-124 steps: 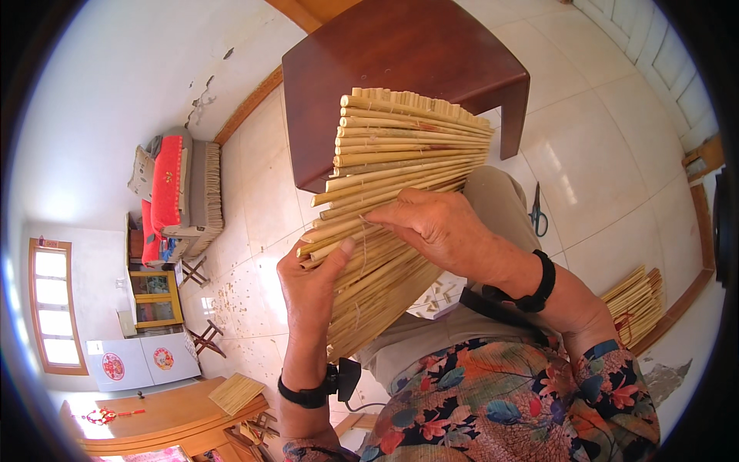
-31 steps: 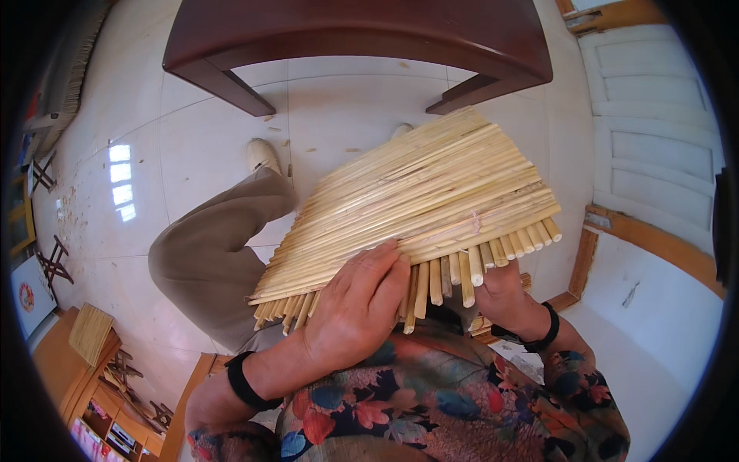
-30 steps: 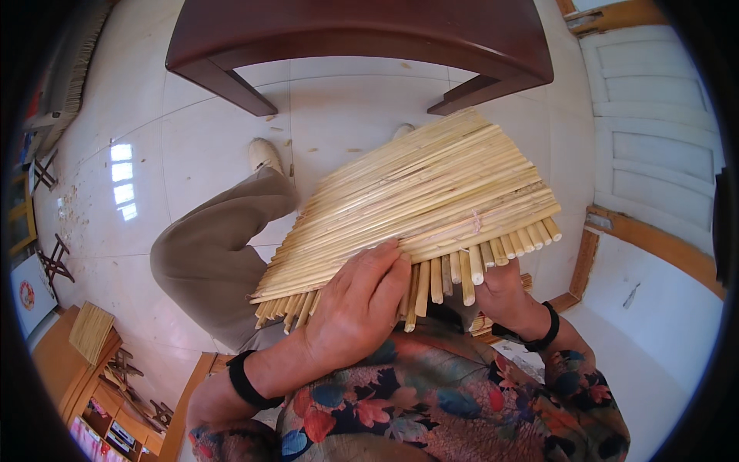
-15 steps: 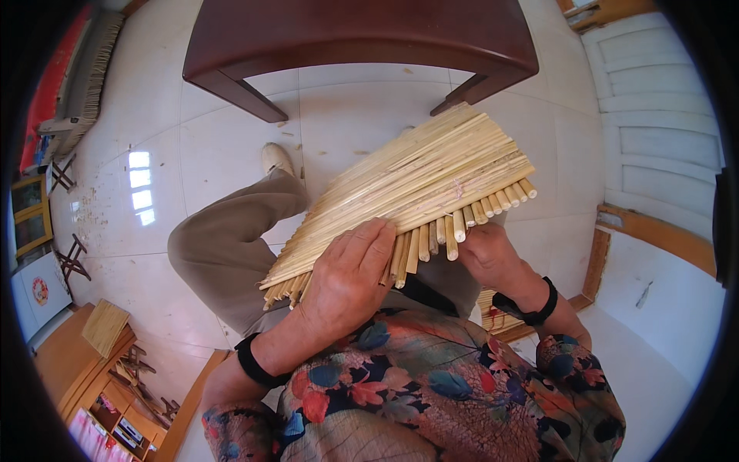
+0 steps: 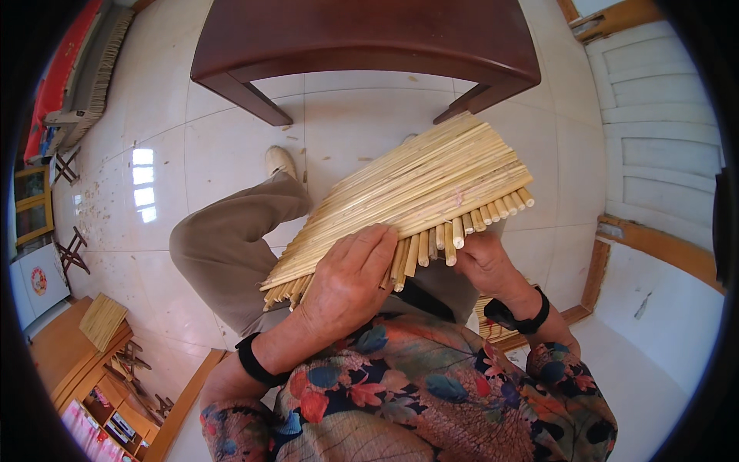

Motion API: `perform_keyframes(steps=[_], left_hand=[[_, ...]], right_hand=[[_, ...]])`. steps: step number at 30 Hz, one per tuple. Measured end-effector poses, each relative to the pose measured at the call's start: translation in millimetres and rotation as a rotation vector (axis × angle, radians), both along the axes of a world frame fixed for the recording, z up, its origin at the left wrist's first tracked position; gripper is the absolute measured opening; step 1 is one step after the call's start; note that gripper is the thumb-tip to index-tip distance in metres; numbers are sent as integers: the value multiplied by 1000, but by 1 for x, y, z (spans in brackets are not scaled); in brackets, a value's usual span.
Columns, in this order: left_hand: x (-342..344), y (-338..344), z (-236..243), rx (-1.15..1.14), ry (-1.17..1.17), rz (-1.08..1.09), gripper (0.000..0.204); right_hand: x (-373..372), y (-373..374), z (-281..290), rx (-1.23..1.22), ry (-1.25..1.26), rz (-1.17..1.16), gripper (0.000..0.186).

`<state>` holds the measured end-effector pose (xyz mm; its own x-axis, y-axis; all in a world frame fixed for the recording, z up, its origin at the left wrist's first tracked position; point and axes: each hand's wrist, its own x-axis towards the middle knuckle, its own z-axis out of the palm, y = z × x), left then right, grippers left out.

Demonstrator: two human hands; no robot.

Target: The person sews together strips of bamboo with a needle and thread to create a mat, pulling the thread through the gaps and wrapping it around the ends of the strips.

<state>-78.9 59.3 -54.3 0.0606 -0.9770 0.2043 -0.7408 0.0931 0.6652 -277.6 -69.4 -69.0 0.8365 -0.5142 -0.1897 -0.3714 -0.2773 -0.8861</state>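
Note:
A folded mat of straw-coloured reed stalks (image 5: 408, 185) lies slanted over my lap, its upper right end reaching toward the dark table. My left hand (image 5: 350, 266) is closed over the mat's near edge, with the fingers bent across the top layer. Beneath that layer, a lower row of stalks sticks out with cut round ends at uneven lengths. My right hand (image 5: 486, 262) grips the mat from below, close to these stalk ends; most of its fingers are hidden under them. Faint pinkish thread shows on the top layer near the right end.
Ahead stands a dark red-brown wooden table (image 5: 362, 38). Small reed scraps lie on the tiled floor (image 5: 231, 131). Another reed mat (image 5: 102, 322) rests on a wooden cabinet at lower left. More reed matting (image 5: 493, 319) is beside my right forearm. A white panelled door (image 5: 654, 123) is at right.
The mat's right end has dipped slightly, and my right hand has shifted a little lower beneath it. My left hand keeps its hold. The whole view has moved slightly.

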Motion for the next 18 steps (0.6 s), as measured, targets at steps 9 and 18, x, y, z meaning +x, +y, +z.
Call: perform_keyframes(steps=[9, 18], left_hand=[[0, 0, 1, -3, 6, -12, 46], [0, 1, 3, -1, 40, -11, 43]], right_hand=[[4, 6, -3, -75, -93, -91, 12], [5, 8, -5, -212, -80, -70, 18]])
